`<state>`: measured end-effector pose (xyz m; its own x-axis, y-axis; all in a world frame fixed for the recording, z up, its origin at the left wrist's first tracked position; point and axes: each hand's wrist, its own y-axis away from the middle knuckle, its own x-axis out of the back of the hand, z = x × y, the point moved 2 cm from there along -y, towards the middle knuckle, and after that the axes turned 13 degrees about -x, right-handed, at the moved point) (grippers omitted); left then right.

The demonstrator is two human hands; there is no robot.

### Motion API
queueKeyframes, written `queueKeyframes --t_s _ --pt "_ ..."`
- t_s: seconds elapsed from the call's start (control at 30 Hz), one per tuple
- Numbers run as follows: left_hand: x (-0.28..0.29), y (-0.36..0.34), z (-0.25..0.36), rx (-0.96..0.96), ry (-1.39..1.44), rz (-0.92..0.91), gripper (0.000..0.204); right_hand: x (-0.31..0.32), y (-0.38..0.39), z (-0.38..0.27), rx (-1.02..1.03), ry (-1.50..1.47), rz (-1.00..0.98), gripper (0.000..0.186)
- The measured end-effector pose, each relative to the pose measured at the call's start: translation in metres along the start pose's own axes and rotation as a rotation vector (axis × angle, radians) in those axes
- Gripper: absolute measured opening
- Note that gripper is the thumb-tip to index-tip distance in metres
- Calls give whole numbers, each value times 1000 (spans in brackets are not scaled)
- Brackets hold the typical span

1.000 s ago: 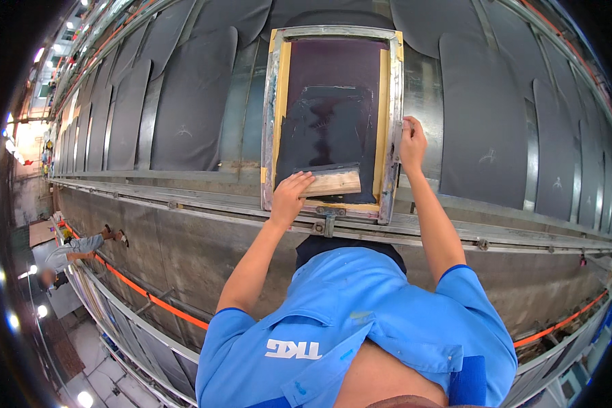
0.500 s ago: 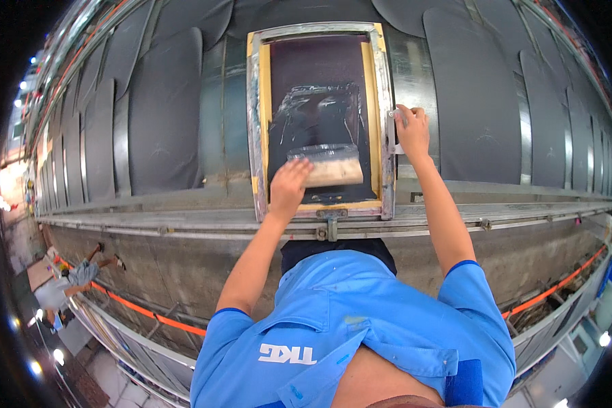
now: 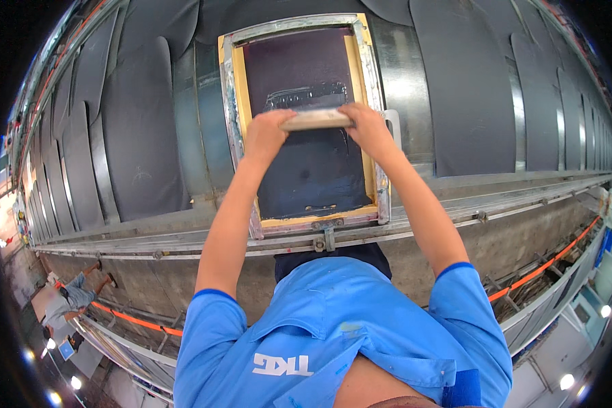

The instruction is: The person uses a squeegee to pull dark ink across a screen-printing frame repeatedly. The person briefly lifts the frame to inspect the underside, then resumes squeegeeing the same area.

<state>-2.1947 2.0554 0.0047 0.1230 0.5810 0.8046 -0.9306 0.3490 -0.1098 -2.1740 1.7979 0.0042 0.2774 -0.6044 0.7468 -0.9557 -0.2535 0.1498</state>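
Note:
A screen printing frame [image 3: 230,122] with metal sides and yellow tape along its inner edges lies on the long table before me. Both my hands grip a wooden-handled squeegee [image 3: 317,120] held crosswise over the middle of the dark mesh [image 3: 306,170]. My left hand [image 3: 268,138] is closed round its left end, my right hand [image 3: 368,130] round its right end. Just beyond the squeegee, a wet, glossy band of ink [image 3: 306,94] streaks the mesh. The squeegee's blade is mostly hidden below the handle.
Dark fabric-like panels [image 3: 132,129] lie in a row along the table, left and right of the frame. A metal rail [image 3: 449,212] runs along the near edge, with a clamp [image 3: 325,234] at the frame. An orange pipe [image 3: 139,321] passes behind me; another person [image 3: 71,299] is at far left.
My right hand has left the frame's right side and joined the left on the squeegee. The squeegee has moved farther up the mesh, and its handle has tipped.

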Motion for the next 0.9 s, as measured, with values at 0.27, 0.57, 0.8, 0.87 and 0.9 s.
queueKeyframes --t_s 0.27,0.57,0.8,0.87,0.9 --pt "-22 116 56 -57 -32 29 56 -21 125 -6 -40 -63 -79 52" --pt "13 -41 -13 -134 31 173 35 20 -49 3 42 -46 58 40" --pt "5 -13 3 27 29 -40 44 1 0 8 6 -50 38 39" --pt "-8 35 12 -38 -15 9 48 -11 44 4 4 -69 13 45" --pt "-12 59 21 -24 -27 -13 50 -17 67 3 3 -76 -3 49"
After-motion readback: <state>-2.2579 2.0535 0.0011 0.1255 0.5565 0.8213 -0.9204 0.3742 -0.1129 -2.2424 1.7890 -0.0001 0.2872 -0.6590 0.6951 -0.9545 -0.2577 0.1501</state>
